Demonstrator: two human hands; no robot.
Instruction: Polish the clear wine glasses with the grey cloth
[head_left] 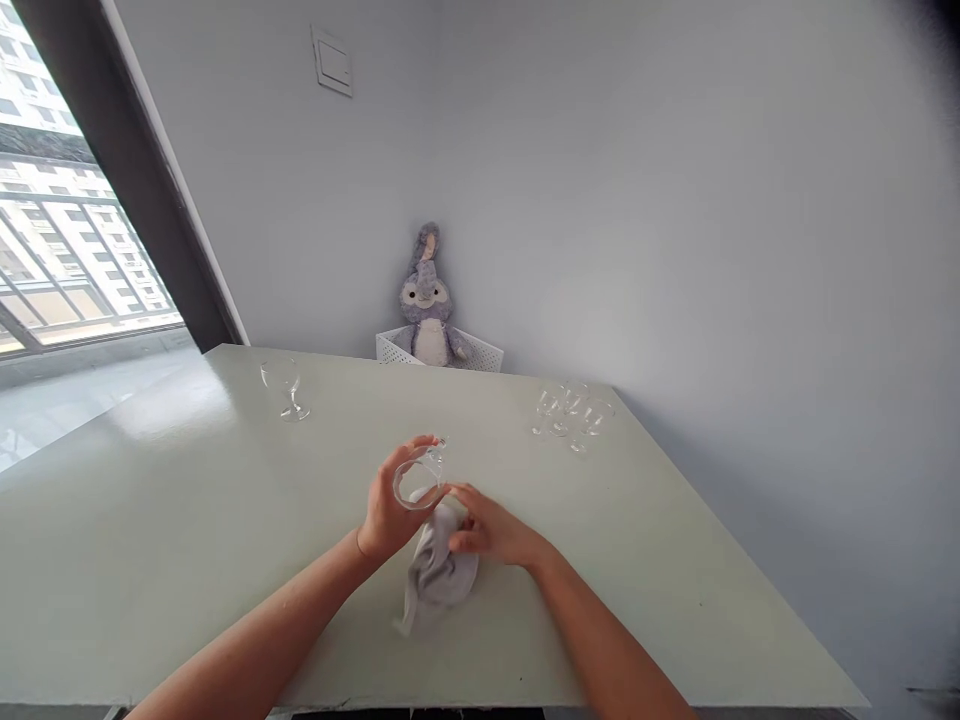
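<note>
Near the middle of the pale table [322, 560], my left hand [390, 505] is wrapped round a clear glass [418, 480], its round rim turned toward me. My right hand [491, 527] is beside it, fingers curled on a light grey cloth [442, 570] that hangs below the glass. The right fingertips reach close to the glass; whether they touch it is hard to tell.
A stemmed glass [289, 385] stands at the back left. Several small stemmed glasses [571, 410] cluster at the back right. Beyond the far edge, a plush toy [430, 310] sits in a white basket [484, 352] against the walls.
</note>
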